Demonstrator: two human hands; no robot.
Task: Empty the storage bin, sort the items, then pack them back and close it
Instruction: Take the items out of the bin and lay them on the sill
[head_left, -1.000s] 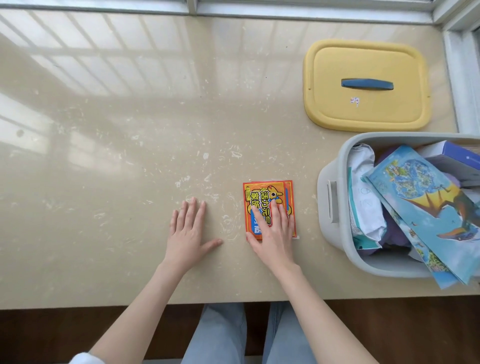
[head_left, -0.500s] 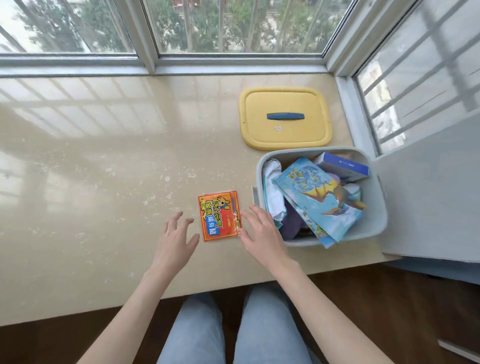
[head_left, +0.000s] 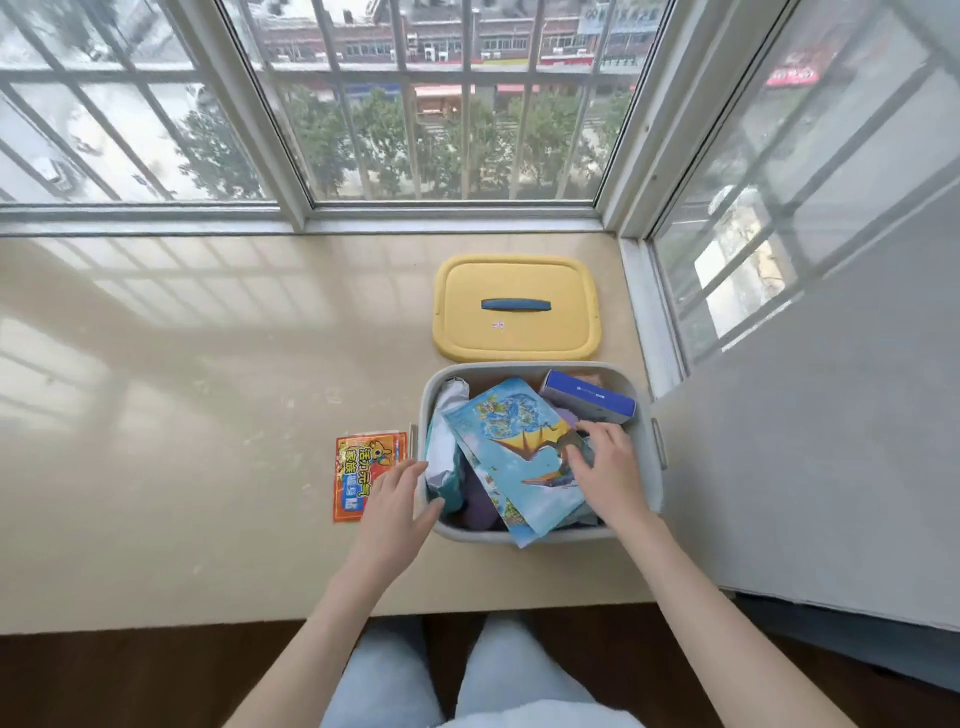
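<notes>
Hidden stuff first: bin contents are stacked, so I only get the top layer. The purple thing (head_left: 480, 508) at the near-left is mostly buried and I can't identify it. The white crumpled bag (head_left: 448, 415) along the left wall is partly under the booklet, with a teal edge below it, also unclear. The print on the blue box (head_left: 589, 402) is too small to read.

My left hand (head_left: 397, 501) covers the near-right corner of the orange packet (head_left: 363, 467). The fingers are straight and slightly spread, with nothing in them. The fingertips and thumb are at the bin's left rim; I can't tell if they touch it.

My right hand (head_left: 608, 470) is inside the bin, with the fingers bent down over the right part of the booklet (head_left: 514, 441). The fingertips are on it, but the palm blocks what's underneath, so I can't tell whether I actually have a grip.

The grey storage bin (head_left: 519, 366) sits open at the tabletop's (head_left: 208, 415) near-right corner, close to the front edge. The booklet, blue with a flying reptile on it, lies tilted on top, and its near corner overhangs the front rim. The blue box is at the far-right corner.

The yellow lid (head_left: 519, 332) lies flat just behind the bin with its blue handle (head_left: 515, 305) up, near the right edge. The packet lies flat on the tabletop just left of the bin.
</notes>
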